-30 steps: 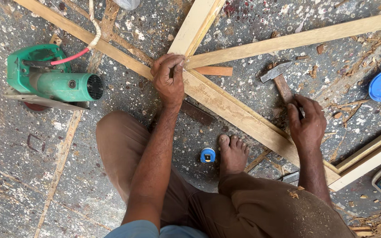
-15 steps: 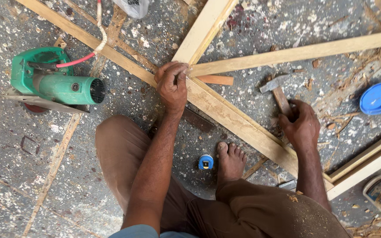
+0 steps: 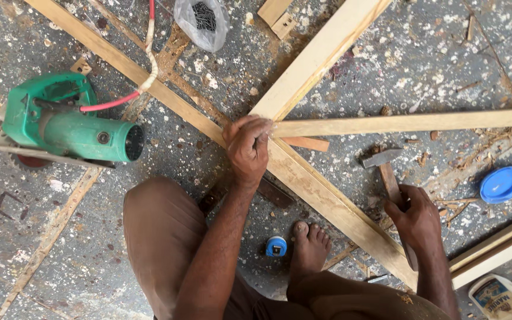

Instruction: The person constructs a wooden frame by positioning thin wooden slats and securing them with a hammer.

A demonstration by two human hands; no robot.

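Note:
My left hand (image 3: 248, 148) presses down where several wooden battens meet: a long diagonal batten (image 3: 327, 201), an upper batten (image 3: 321, 56) and a thinner horizontal batten (image 3: 410, 123). Its fingers pinch something small at the joint; I cannot tell what. My right hand (image 3: 417, 220) grips the wooden handle of a hammer (image 3: 386, 169), whose metal head rests on the floor to the right of the joint. My bare foot (image 3: 309, 246) stands against the diagonal batten.
A green circular saw (image 3: 69, 124) with a red cord lies at the left. A clear bag of nails (image 3: 202, 21) sits at the top. A blue lid (image 3: 503, 184) lies right, a small blue tape measure (image 3: 276, 245) by my foot, a white bottle (image 3: 499, 296) bottom right.
My right hand has closed around the hammer handle and slid lower on it. My left hand stays on the joint. The camera view has shifted slightly.

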